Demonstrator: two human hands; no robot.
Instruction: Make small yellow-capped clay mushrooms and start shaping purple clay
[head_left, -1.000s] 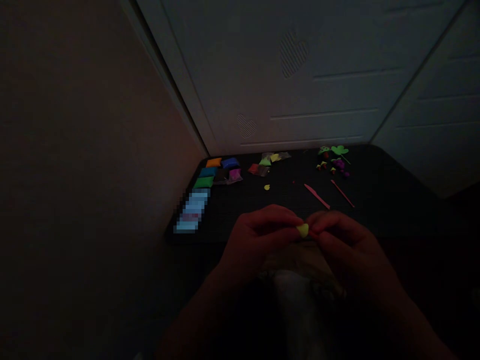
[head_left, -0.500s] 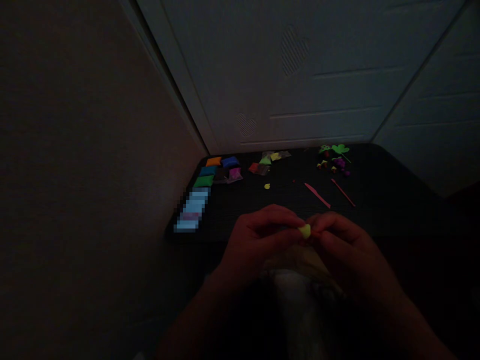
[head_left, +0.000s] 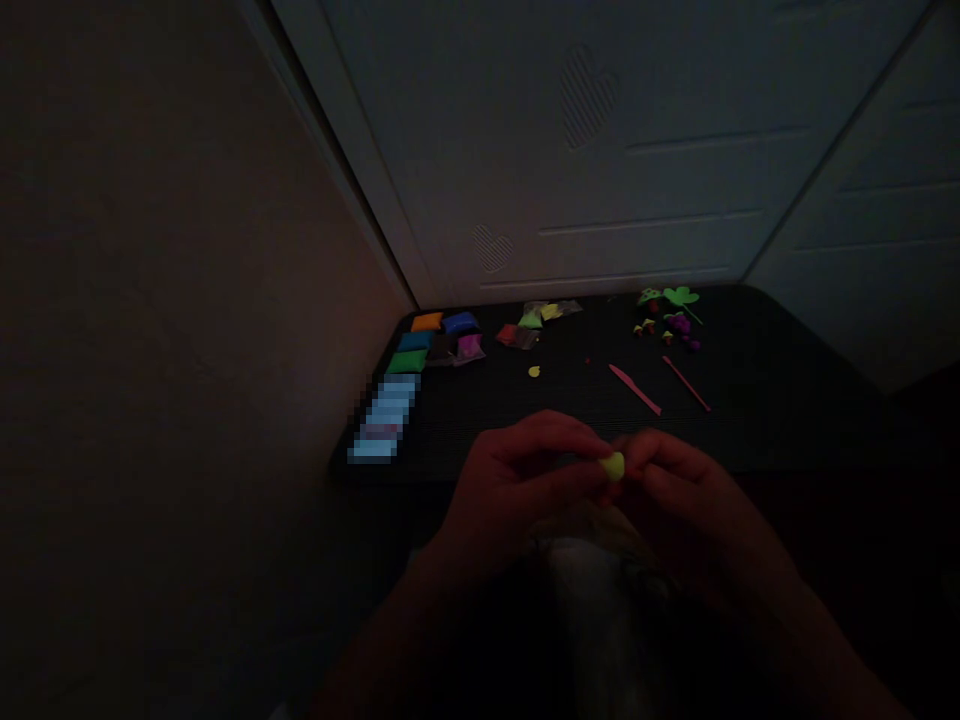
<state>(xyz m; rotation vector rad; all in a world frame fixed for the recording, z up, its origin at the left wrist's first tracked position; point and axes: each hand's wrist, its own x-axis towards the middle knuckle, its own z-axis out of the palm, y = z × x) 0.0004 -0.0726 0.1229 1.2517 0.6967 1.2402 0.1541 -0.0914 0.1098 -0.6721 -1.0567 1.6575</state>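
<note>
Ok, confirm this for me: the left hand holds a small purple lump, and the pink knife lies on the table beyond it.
Not quite: the lump in the left hand is yellow, not purple, as the head view shows. The pink knife does lie on the table beyond it.

Yellow lump (head_left: 615,466), striped hearts (head_left: 588,97)

The left hand (head_left: 517,470), right hand (head_left: 686,485) and forearms (head_left: 401,615) are bare, with dim whitish cloth (head_left: 589,580), apparently clothing, below.

Very dim, lower right nearly black, bright pixelated patch (head_left: 385,418)
</note>
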